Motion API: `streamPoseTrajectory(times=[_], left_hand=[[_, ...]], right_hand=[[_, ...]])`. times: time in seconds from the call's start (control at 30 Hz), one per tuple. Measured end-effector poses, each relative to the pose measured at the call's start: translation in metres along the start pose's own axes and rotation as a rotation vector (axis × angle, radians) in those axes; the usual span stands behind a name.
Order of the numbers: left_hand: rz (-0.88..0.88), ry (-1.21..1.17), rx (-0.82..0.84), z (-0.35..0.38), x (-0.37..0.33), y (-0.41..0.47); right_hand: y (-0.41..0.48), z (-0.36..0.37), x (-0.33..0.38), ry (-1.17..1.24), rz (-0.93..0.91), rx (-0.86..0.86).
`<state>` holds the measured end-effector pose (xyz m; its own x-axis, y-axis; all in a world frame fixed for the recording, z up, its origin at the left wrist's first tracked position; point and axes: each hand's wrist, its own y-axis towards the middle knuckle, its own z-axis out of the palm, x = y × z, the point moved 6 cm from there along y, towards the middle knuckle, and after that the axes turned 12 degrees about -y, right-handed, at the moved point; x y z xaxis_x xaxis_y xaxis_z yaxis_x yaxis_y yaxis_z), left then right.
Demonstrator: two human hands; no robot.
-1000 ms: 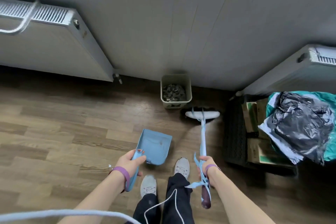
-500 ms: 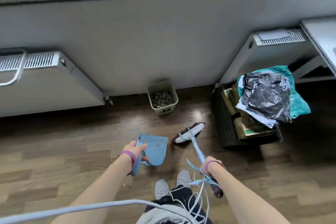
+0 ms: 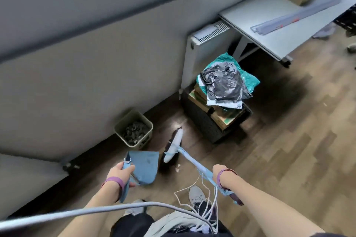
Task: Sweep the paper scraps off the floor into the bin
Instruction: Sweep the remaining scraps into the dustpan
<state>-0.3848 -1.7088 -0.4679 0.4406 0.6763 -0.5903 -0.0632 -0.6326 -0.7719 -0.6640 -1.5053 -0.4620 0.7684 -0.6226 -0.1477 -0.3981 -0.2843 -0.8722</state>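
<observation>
The left hand (image 3: 120, 174) has its fingers (image 3: 128, 169) wrapped tight around the handle of the blue dustpan (image 3: 144, 167), which hangs just ahead of those fingers with its wide mouth pointing to the right. The right hand (image 3: 224, 176) is closed around the long blue stick of the broom (image 3: 174, 145). The stick runs from those fingers forward and to the left, down to the white brush head near the floor (image 3: 279, 140). Two small paper scraps (image 3: 177, 168) lie on the floor between the two hands, just under the brush head and just past the dustpan's mouth. The right hand is nearer to them, I think, so a short pull of the brush toward the dustpan could push them in. The bin (image 3: 134, 128) sits against the wall, ahead of the left fingers, and dark bits already lie inside it. Half a second ago the brush head lay more across the floor; now it is turned end-on, and the view has swung to the right so the tabletop (image 3: 269, 23) shows.
</observation>
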Motion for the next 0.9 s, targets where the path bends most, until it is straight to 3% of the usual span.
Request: streamPoseTrajectory(times=[0.27, 0.43, 0.9], left_hand=[[-0.119, 0.027, 0.192, -0.061, 0.010, 0.041], [-0.099, 0.137, 0.262, -0.081, 0.014, 0.042], [0.045, 0.528, 0.624, -0.076, 0.117, -0.053]], right_hand=[[-0.027, 0.111, 0.115, 0.339, 0.111, 0.187], [-0.077, 0.188, 0.161, 0.591, 0.186, 0.158], [-0.237, 0.405, 0.212, 0.701, 0.532, 0.231]])
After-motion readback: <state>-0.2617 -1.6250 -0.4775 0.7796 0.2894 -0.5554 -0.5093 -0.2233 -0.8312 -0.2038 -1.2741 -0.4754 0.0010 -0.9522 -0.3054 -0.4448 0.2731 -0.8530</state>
